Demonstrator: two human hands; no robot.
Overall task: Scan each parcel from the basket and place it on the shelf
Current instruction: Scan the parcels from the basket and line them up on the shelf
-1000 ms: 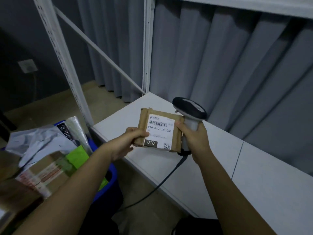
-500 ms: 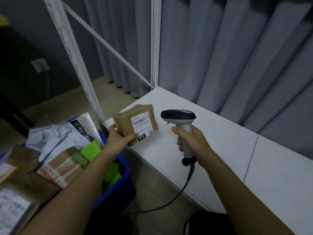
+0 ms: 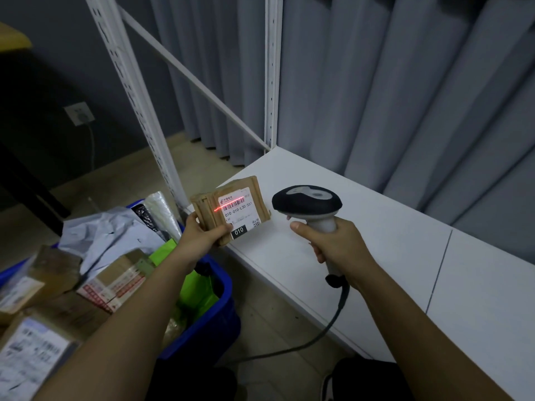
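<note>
Cardboard parcel [image 3: 231, 211], small and brown, is held up in the air over the near-left corner of the white shelf [image 3: 376, 244], tilted so its labelled face looks toward the camera and to the right. A white label with a barcode and the print "010-010-L30-551" covers most of that face, with a black "010" tag at its lower edge. A thin red laser line runs across the barcode and a little past the label's left edge onto the cardboard.

The left hand [image 3: 199, 237] holds the parcel by its lower-left corner, thumb on the front face and fingers curled behind. Just to the right, apart from the parcel, the right hand [image 3: 333, 246] is wrapped around the grey handle of a barcode scanner [image 3: 308, 205], its grip closed on it, thumb lying along the front. The scanner's dark, rounded head points left at the label, and its dark cable [image 3: 333, 319] drops from the handle's foot and trails down to the floor.

Below and left of the parcel stands a blue basket [image 3: 220, 308] heaped with other parcels: cardboard boxes, grey plastic mailers and a bright green bag. White perforated shelf uprights [image 3: 272, 70] rise behind, in front of a grey curtain [image 3: 405, 96].
</note>
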